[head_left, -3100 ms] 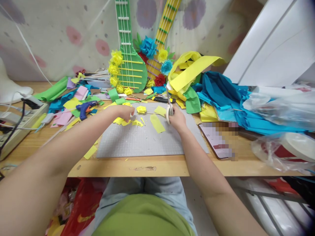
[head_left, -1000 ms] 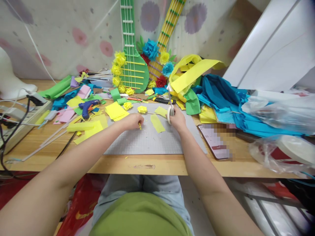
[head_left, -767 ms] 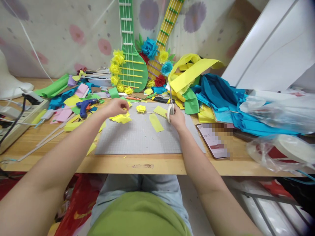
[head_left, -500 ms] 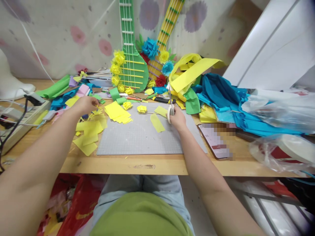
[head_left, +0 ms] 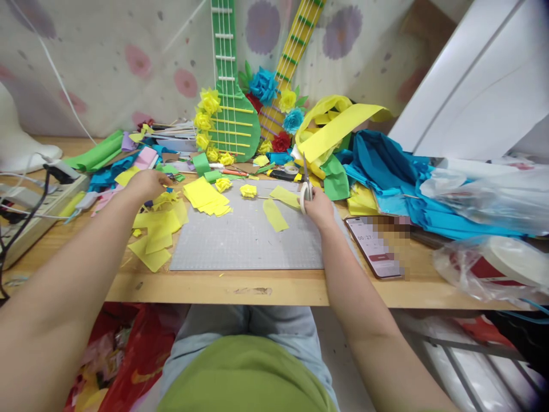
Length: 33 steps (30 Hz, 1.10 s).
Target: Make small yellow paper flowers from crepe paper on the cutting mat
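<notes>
My right hand [head_left: 319, 207] is closed round the white-handled scissors [head_left: 305, 191] at the right part of the grey cutting mat [head_left: 240, 246], blades pointing away from me. My left hand [head_left: 151, 184] hovers over yellow paper scraps [head_left: 159, 226] left of the mat; its fingers are bent, and whether anything is between them is too small to tell. A stack of yellow paper squares [head_left: 206, 196] lies at the mat's upper left. Beside it are a small yellow paper flower [head_left: 248, 191] with a stick and a yellow petal-shaped piece [head_left: 275, 215].
Behind the mat lean a green paper guitar [head_left: 235, 129] and a yellow one [head_left: 295, 46], both with paper flowers. Blue crepe paper [head_left: 386, 166], a phone [head_left: 375, 246] and a bagged tape roll [head_left: 506, 260] are on the right. A power strip [head_left: 47, 212] lies left.
My right hand has shifted slightly right with the scissors. My left hand has barely moved; the yellow bits below its fingertips look slightly different.
</notes>
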Each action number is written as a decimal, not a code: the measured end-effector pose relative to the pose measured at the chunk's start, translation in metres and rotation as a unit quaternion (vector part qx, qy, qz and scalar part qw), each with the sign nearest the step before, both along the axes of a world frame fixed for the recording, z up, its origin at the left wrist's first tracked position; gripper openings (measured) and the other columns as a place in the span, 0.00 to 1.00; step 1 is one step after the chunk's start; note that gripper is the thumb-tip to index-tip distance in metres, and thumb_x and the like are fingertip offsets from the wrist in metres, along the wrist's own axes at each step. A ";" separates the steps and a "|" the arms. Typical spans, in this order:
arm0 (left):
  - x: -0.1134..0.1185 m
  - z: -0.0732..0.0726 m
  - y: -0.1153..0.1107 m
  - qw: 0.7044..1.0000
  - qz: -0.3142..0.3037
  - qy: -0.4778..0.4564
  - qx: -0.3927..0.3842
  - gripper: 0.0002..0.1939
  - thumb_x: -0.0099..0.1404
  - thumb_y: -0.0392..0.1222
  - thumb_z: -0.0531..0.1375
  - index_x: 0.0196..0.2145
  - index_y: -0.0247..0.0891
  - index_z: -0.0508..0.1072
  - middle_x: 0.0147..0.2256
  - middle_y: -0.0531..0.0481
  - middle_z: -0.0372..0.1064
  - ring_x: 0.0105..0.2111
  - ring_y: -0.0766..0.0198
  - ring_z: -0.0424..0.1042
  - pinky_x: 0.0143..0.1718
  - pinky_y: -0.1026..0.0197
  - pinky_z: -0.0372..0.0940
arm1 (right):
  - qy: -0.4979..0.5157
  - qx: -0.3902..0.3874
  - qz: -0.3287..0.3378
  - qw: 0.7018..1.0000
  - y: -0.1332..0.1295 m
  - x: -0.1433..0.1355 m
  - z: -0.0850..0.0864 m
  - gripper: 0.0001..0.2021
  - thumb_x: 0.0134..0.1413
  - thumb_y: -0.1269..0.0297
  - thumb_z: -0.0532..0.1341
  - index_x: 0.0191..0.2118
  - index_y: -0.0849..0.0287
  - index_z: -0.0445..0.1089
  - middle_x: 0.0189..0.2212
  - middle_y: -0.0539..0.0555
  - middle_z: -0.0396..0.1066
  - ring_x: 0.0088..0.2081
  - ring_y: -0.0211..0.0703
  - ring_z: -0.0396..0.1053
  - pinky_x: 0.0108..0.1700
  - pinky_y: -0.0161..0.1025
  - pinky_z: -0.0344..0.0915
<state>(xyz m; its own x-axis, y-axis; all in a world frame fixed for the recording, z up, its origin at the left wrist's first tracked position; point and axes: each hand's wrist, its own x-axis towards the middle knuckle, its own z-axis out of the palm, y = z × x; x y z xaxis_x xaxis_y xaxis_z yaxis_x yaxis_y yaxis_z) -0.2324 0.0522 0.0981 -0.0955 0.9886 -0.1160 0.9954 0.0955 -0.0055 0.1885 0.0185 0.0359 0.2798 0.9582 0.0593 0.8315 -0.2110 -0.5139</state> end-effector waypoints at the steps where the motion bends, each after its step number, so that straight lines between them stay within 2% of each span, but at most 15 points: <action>1: 0.004 0.004 -0.001 0.999 0.031 0.011 -0.014 0.19 0.51 0.40 0.58 0.42 0.35 0.70 0.40 0.51 0.71 0.35 0.63 0.65 0.30 0.66 0.56 | -0.010 -0.008 -0.002 1.000 -0.001 0.004 0.002 0.16 0.44 0.59 0.56 0.41 0.56 0.65 0.37 0.59 0.70 0.39 0.52 0.67 0.38 0.45 0.62; 3: 0.011 0.011 -0.005 0.996 0.084 0.032 -0.026 0.22 0.51 0.43 0.59 0.45 0.36 0.69 0.44 0.50 0.69 0.38 0.62 0.65 0.33 0.65 0.57 | -0.028 -0.031 -0.002 0.999 -0.002 0.012 0.005 0.16 0.44 0.58 0.56 0.40 0.57 0.66 0.36 0.60 0.71 0.38 0.53 0.68 0.38 0.45 0.62; 5: 0.017 0.016 -0.010 0.994 0.095 0.046 -0.011 0.24 0.52 0.44 0.58 0.48 0.36 0.67 0.46 0.49 0.67 0.42 0.59 0.64 0.39 0.62 0.58 | -0.046 -0.058 -0.001 0.997 -0.002 0.021 0.008 0.15 0.44 0.56 0.56 0.38 0.58 0.68 0.35 0.61 0.71 0.37 0.53 0.68 0.36 0.45 0.62; 9: 0.030 0.019 -0.014 0.991 0.090 -0.002 0.103 0.22 0.58 0.46 0.52 0.48 0.33 0.67 0.43 0.46 0.69 0.44 0.57 0.64 0.43 0.57 0.56 | -0.112 -0.086 -0.006 0.990 0.003 0.032 0.012 0.16 0.45 0.52 0.55 0.35 0.58 0.69 0.34 0.61 0.71 0.37 0.53 0.68 0.36 0.45 0.61; 12: 0.056 0.013 -0.015 0.974 0.094 -0.035 0.204 0.20 0.60 0.48 0.50 0.45 0.35 0.70 0.39 0.45 0.71 0.42 0.55 0.66 0.42 0.56 0.57 | -0.168 -0.104 0.005 0.980 0.009 0.033 0.014 0.17 0.44 0.54 0.56 0.37 0.59 0.69 0.36 0.61 0.71 0.39 0.53 0.68 0.36 0.43 0.61; 16: 0.115 -0.005 -0.021 0.962 -0.035 -0.105 0.251 0.15 0.59 0.42 0.52 0.43 0.37 0.70 0.39 0.46 0.71 0.43 0.57 0.67 0.47 0.55 0.54 | -0.209 -0.109 0.009 0.972 0.017 0.025 0.013 0.18 0.43 0.58 0.58 0.41 0.61 0.68 0.38 0.62 0.70 0.42 0.53 0.67 0.36 0.41 0.60; 18: 0.149 -0.018 -0.029 0.953 -0.104 -0.149 0.243 0.15 0.58 0.39 0.52 0.43 0.38 0.70 0.39 0.47 0.71 0.43 0.57 0.67 0.48 0.56 0.53 | -0.208 -0.098 0.009 0.973 0.019 0.021 0.011 0.19 0.44 0.59 0.58 0.43 0.63 0.66 0.39 0.63 0.70 0.41 0.53 0.67 0.36 0.41 0.60; 20: 0.181 -0.032 -0.039 0.946 -0.139 -0.194 0.218 0.14 0.59 0.40 0.52 0.42 0.38 0.70 0.38 0.47 0.71 0.41 0.58 0.68 0.46 0.57 0.55 | -0.202 -0.075 0.006 0.976 0.019 0.018 0.009 0.19 0.44 0.61 0.57 0.43 0.64 0.65 0.39 0.64 0.69 0.41 0.53 0.67 0.36 0.41 0.60; 22: 0.207 -0.045 -0.048 0.944 -0.152 -0.224 0.190 0.14 0.58 0.41 0.53 0.42 0.38 0.69 0.39 0.46 0.70 0.40 0.58 0.68 0.43 0.58 0.57 | -0.201 -0.027 0.007 0.979 0.016 0.017 0.007 0.18 0.44 0.63 0.56 0.43 0.65 0.65 0.40 0.64 0.69 0.42 0.54 0.66 0.38 0.42 0.60; 24: 0.227 -0.056 -0.055 0.949 -0.136 -0.234 0.162 0.15 0.57 0.41 0.55 0.43 0.37 0.68 0.40 0.43 0.69 0.42 0.57 0.67 0.42 0.58 0.58 | -0.199 0.037 0.040 0.978 0.011 0.015 0.005 0.18 0.45 0.64 0.55 0.44 0.64 0.64 0.40 0.63 0.68 0.43 0.54 0.64 0.40 0.43 0.59; 28: 0.247 -0.068 -0.056 0.961 -0.091 -0.223 0.136 0.25 0.52 0.46 0.60 0.46 0.31 0.64 0.44 0.35 0.65 0.46 0.51 0.63 0.44 0.55 0.56 | -0.184 0.117 0.222 0.950 0.002 0.004 -0.004 0.22 0.43 0.64 0.57 0.48 0.62 0.62 0.45 0.61 0.67 0.46 0.53 0.62 0.46 0.44 0.56; 30: 0.250 -0.072 -0.053 0.961 -0.059 -0.239 0.126 0.29 0.49 0.46 0.63 0.46 0.31 0.62 0.45 0.34 0.64 0.47 0.50 0.63 0.44 0.55 0.56 | -0.192 0.117 0.248 0.942 0.001 -0.003 -0.011 0.24 0.42 0.64 0.57 0.49 0.63 0.61 0.45 0.62 0.66 0.46 0.54 0.61 0.47 0.45 0.55; 33: 0.252 -0.077 -0.045 0.947 -0.018 -0.305 0.095 0.30 0.45 0.42 0.65 0.46 0.33 0.62 0.40 0.39 0.67 0.43 0.53 0.66 0.41 0.56 0.57 | -0.217 0.125 0.234 0.939 0.005 -0.013 -0.020 0.22 0.43 0.68 0.55 0.49 0.64 0.61 0.43 0.62 0.68 0.45 0.53 0.62 0.46 0.45 0.53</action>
<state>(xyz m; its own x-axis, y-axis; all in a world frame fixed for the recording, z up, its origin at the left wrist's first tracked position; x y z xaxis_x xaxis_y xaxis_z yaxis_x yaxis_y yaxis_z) 0.0196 0.0074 0.0212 -0.0328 0.9986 0.0414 0.8105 0.0023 0.5858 0.1756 0.0233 0.0162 -0.2723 0.9107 0.3106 0.9456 0.3130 -0.0889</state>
